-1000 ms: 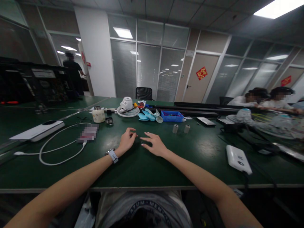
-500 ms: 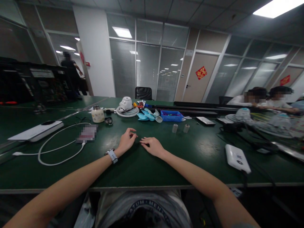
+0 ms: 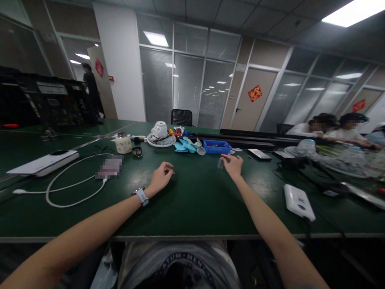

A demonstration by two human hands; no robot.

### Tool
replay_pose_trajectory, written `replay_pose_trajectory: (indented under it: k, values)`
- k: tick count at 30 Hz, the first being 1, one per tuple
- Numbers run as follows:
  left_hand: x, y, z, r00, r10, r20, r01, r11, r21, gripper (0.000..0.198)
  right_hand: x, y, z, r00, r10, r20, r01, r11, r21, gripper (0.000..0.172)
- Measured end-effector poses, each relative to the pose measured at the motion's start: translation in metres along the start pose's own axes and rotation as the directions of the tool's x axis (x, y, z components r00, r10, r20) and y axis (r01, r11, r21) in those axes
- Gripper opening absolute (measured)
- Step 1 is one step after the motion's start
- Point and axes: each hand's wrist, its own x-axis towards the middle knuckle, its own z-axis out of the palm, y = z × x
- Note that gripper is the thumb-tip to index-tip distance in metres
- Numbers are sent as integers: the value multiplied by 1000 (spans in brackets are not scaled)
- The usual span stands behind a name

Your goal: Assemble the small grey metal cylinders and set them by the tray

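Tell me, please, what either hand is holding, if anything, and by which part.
The left hand holds nothing. The right hand is at the upper end of a small grey metallic cylinder; whether it grips cannot be told.

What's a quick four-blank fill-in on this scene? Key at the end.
1. The watch is on the ____ wrist.
2. The basket just beyond the right hand is ____ in colour.
3. In the picture, the light-blue blades lie to the ____ of the basket.
4. The small grey cylinder is farther from the left hand than from the ____ hand.
Missing words: left; blue; left; right.
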Motion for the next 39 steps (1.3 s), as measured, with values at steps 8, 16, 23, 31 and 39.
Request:
replay_pose_trajectory:
  k: [8,16,23,31,39]
  values:
    - [-1,1,-1,999,2,32,-2,1000,11,24,12,16,5,997,36,69,-35,999,-19,21]
    - [-1,1,-1,999,-3,43,2,1000,12,19,18,20,22,992,100,75,-96,994,-56,24]
    - [-2,4,-1,999,0,39,0,1000,1,20,14,22,22,990,102,100,-93,992,-89,26]
    - [-1,2,-1,999,7,42,-8,1000,11,19,6,11,18,990,-12,140,29,992,-122,30]
    - [-3,4,-3,999,12,53,-12,1000,-1,21,9,41,4,991,99,-94,-108,990,-93,44]
